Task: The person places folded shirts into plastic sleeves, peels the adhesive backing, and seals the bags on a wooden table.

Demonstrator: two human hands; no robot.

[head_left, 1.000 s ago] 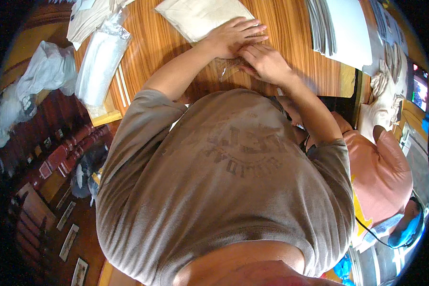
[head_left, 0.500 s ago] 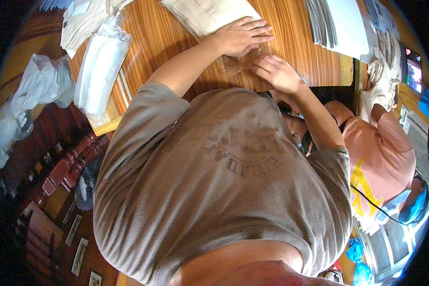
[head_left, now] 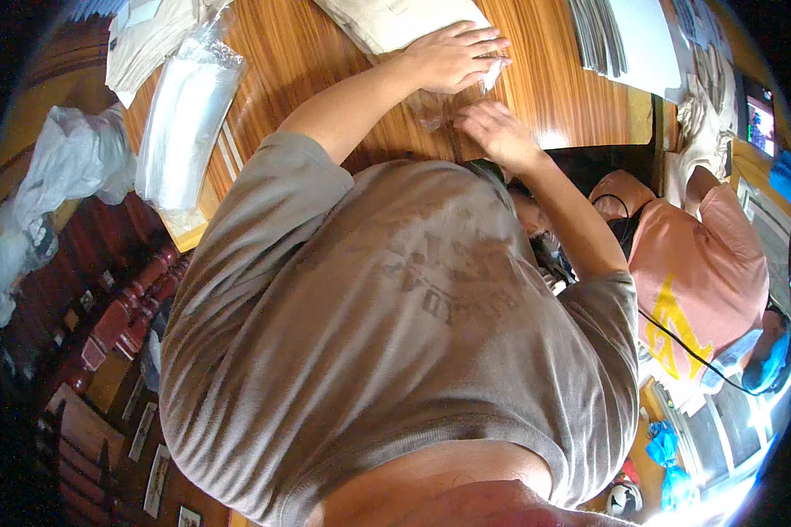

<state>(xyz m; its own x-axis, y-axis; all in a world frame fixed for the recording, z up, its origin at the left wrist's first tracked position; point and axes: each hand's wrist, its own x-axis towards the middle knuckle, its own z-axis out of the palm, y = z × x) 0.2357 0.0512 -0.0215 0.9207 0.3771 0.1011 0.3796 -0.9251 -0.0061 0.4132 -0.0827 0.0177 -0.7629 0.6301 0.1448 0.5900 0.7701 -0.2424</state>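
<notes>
A folded beige garment (head_left: 395, 19) lies at the far edge of the wooden table, apparently inside a clear plastic bag (head_left: 431, 110) whose loose end spreads toward me. My left hand (head_left: 453, 60) rests flat on the near side of the garment, fingers stretched to the right. By its fingertips stands a small bright white piece, either plastic or glare. Closer to me, my right hand (head_left: 501, 136) has its fingers curled together at the loose plastic, slightly blurred. How firmly they grip it is hard to see.
A stack of clear plastic bags (head_left: 189, 123) lies on the table's left, near more beige garments (head_left: 154, 44). Grey-white flat sheets (head_left: 637, 48) are stacked at the right. Beyond the table's right edge, a person in a pink shirt (head_left: 699, 263) sits close by.
My right hand has shifted slightly left and toward me, its fingers more curled. A white bright piece now shows beside my left fingertips. The left hand stays on the garment.
</notes>
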